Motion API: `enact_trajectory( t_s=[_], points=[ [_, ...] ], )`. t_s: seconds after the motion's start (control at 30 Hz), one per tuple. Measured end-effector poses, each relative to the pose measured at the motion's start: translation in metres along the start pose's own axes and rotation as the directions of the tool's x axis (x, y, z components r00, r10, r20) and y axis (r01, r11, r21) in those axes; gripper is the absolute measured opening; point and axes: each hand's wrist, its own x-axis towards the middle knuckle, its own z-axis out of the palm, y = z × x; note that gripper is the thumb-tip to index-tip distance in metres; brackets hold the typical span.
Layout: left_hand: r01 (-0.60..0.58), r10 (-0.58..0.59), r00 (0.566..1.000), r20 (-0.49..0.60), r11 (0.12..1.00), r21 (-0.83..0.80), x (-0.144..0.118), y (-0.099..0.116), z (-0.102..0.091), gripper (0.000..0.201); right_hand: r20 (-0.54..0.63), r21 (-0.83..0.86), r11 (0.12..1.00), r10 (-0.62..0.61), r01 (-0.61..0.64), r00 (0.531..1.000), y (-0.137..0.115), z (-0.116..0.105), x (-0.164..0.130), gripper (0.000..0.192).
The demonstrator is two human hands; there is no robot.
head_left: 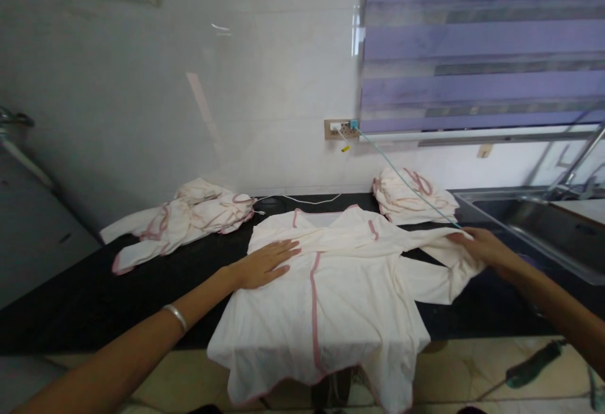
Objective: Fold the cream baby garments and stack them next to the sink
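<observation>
Grip, L: your left hand lies flat, fingers spread, palm down on the cream garment; pressing, nothing clenched.
Grip, R: your right hand pinches the end of the garment's sleeve, fingers closed on the cloth, sleeve drawn out to your right.
Garment: cream w/ pink trim, spread front-up on the black counter, neckline toward the wall, pink seam running down the middle; lower hem hangs over the counter's near edge.
Sleeve: lies across the garment's upper right part & past it, just short of the sink.
Loose pile: same cream/pink pieces, unfolded heap, on the counter to your left, well apart from the L hand.
Folded stack: neat stack of the same cloth at the back right, near the wall, just beside the sink.
Cable: thin light-blue cable from the wall socket slants down over the folded stack toward your R hand; where it ends, can't tell.
Bangle: silver bangle on your L wrist.
Window: purple blind upper right.
Floor: tiled, dark tool-like item lower right, too blurred to ID.
</observation>
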Motion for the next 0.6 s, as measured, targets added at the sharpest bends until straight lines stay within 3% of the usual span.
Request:
enact_trajectory(
  t_s=[0.07,0.13,0.23,0.3,0.37,0.47,0.53,0.6],
  points=[
    [0.002,-0.002,1.000,-0.022,1.000,0.029,0.006,0.003,-0.003,0.056,0.158,-0.030,1.000,0.000,0.005,0.988,0.006,-0.011,0.002,0.044],
    [0.011,-0.003,0.992,-0.126,0.998,0.060,0.022,0.013,-0.004,0.054,0.301,-0.089,0.994,-0.029,0.058,0.953,0.010,-0.018,0.003,0.041],
    [0.050,-0.037,0.951,-0.308,0.998,0.036,0.068,0.047,0.004,0.056,0.367,-0.348,0.908,-0.095,0.231,0.925,0.010,-0.024,0.002,0.021],
    [0.040,-0.034,0.937,-0.349,0.999,0.011,0.110,0.081,0.016,0.056,0.262,-0.535,0.807,-0.124,0.251,0.957,0.002,-0.026,0.001,0.017],
    [-0.041,0.042,0.932,-0.361,0.999,0.010,0.154,0.116,0.033,0.055,0.094,-0.656,0.729,-0.177,0.195,0.980,-0.011,-0.031,0.001,0.025],
    [-0.128,0.119,0.930,-0.348,0.992,-0.003,0.206,0.158,0.063,0.056,-0.162,-0.737,0.674,-0.244,0.048,0.956,-0.029,-0.042,0.005,0.038],
    [-0.131,0.128,0.945,-0.300,0.991,0.007,0.224,0.173,0.081,0.056,-0.320,-0.660,0.744,-0.152,-0.105,0.935,-0.033,-0.048,0.012,0.036],
    [-0.112,0.120,0.955,-0.272,0.993,0.044,0.229,0.178,0.095,0.055,-0.379,-0.450,0.878,-0.021,-0.165,0.925,-0.031,-0.051,0.021,0.033]
  ],
)
